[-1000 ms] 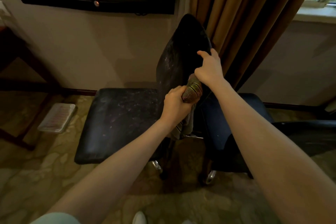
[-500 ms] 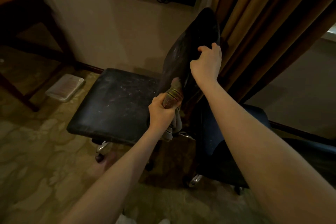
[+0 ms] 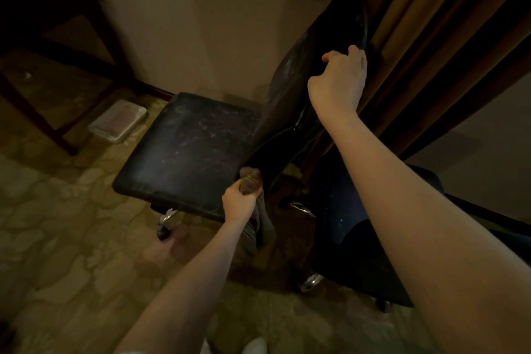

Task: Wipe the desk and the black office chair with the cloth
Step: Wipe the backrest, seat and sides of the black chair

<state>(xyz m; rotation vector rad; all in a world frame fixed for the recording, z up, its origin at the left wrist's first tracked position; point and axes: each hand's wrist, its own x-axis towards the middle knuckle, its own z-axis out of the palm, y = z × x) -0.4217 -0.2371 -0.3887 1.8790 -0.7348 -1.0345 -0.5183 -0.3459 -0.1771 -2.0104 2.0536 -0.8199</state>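
Cloth (image 3: 249,181) lowered to seat (image 3: 186,146) edge (left fingers (image 3: 234,195) clutching it), right fingers (image 3: 355,55) gripping backrest (image 3: 316,29).

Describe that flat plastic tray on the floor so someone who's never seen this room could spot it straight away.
Find the black office chair mid-view, then look left of its seat to the patterned beige carpet beside the slanted leg of the dark wooden desk. There lies a flat rectangular clear plastic tray with pinkish contents, the only pale, boxy thing on that floor patch.
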